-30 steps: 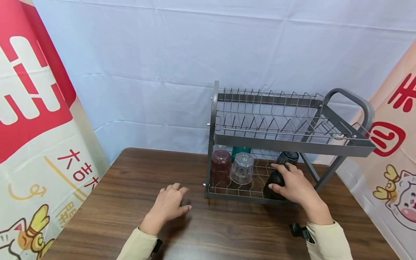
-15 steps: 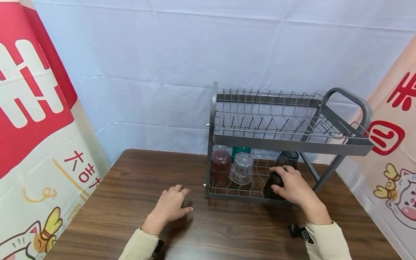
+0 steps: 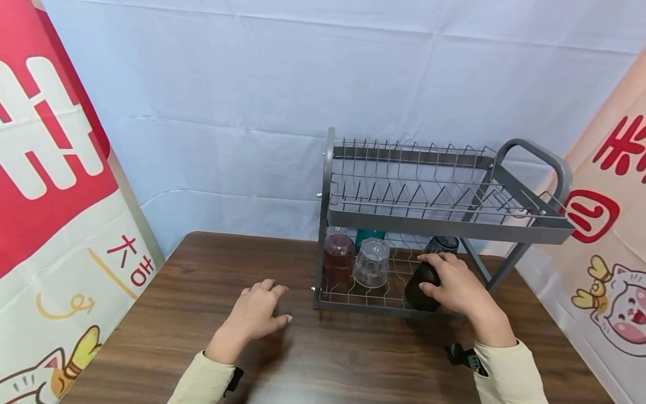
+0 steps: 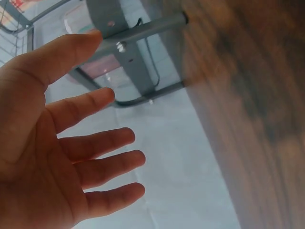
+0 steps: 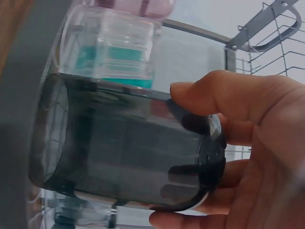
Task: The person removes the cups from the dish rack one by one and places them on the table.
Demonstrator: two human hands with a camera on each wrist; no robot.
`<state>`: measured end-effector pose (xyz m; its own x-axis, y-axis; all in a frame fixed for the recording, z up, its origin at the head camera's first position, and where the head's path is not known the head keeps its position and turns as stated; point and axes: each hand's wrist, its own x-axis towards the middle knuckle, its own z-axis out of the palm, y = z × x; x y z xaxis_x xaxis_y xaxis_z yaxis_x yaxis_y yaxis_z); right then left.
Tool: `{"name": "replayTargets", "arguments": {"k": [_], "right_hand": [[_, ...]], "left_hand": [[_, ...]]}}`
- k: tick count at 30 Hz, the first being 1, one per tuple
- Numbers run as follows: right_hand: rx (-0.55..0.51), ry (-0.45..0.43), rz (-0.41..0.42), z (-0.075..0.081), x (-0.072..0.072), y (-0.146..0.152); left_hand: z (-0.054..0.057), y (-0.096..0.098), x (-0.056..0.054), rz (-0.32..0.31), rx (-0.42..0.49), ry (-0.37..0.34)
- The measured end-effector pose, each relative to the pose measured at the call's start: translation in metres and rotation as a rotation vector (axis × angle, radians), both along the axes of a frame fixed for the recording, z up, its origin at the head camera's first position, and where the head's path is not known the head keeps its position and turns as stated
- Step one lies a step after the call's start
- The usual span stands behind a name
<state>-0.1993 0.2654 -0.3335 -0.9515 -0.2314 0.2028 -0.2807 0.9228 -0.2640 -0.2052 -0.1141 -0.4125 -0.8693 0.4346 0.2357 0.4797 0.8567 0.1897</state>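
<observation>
My right hand [image 3: 456, 283] grips a dark smoky drinking glass [image 3: 423, 286] by its base end, thumb on one side and fingers on the other. The glass is upside down, leaning slightly, at the front right of the rack's lower tier [image 3: 360, 303]. In the right wrist view the glass [image 5: 124, 143] is see-through, its open mouth toward the rack's front bar. My left hand [image 3: 252, 314] holds nothing and hovers over the table left of the rack. The left wrist view shows the left hand's [image 4: 52, 148] fingers spread and relaxed.
On the lower tier stand a pink glass [image 3: 338, 261], a clear glass [image 3: 372, 264], a teal glass [image 3: 368, 235] behind, and another dark glass [image 3: 442, 244] at the back right. The grey rack's upper wire tier [image 3: 444, 224] overhangs them. A brown wooden table [image 3: 242, 258] lies underneath.
The dark glass in my right hand has gone from standing straight to leaning a little. My left hand has drawn slightly left, while the view has shifted a little.
</observation>
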Motion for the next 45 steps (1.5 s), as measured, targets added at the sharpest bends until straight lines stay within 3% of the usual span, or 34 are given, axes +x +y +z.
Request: {"name": "replayTargets", "arguments": {"k": [11, 19, 31, 45], "right_hand": [[-0.003, -0.009, -0.001, 0.003, 0.001, -0.006], [-0.013, 0.052, -0.017, 0.009, 0.015, -0.010], [-0.049, 0.197, 0.039, 0.007, 0.036, -0.022], [-0.061, 0.261, 0.098, 0.002, 0.038, -0.040]], "left_hand": [[0.003, -0.003, 0.003, 0.008, 0.001, 0.003], [0.002, -0.001, 0.008, -0.049, 0.086, 0.071], [-0.005, 0.002, 0.013, -0.080, 0.149, 0.099], [-0.023, 0.009, 0.012, -0.076, 0.275, 0.148]]}}
